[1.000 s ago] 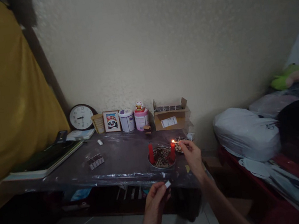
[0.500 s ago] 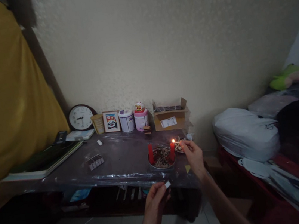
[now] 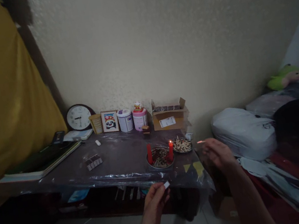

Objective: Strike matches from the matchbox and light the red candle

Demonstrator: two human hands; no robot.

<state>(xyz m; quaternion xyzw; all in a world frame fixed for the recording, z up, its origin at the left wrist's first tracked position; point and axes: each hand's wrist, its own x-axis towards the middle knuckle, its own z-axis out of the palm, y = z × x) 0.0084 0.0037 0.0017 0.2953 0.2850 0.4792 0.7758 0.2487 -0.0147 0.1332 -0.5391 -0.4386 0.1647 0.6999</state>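
Note:
My left hand, in front of the table's near edge, pinches a matchbox with a pale end showing. To the right of the table, my right hand is slightly blurred and grips a match whose tip glows orange. Two red candles stand upright in a round tin of dark, speckled grains. A small flame burns on the right candle; the left candle shows none. Behind them, a dish of matchsticks sits close to the table's right edge.
A plastic-wrapped pack of matchboxes lies on the plastic-covered table. Along the wall stand a clock, a framed panda picture, two canisters and an open cardboard box. White bags are piled at the right.
My right hand has drawn the match away from the right candle, out to the right. That candle now bears its own flame, while the match's flame has shrunk to a glow. My left hand stays nearly still.

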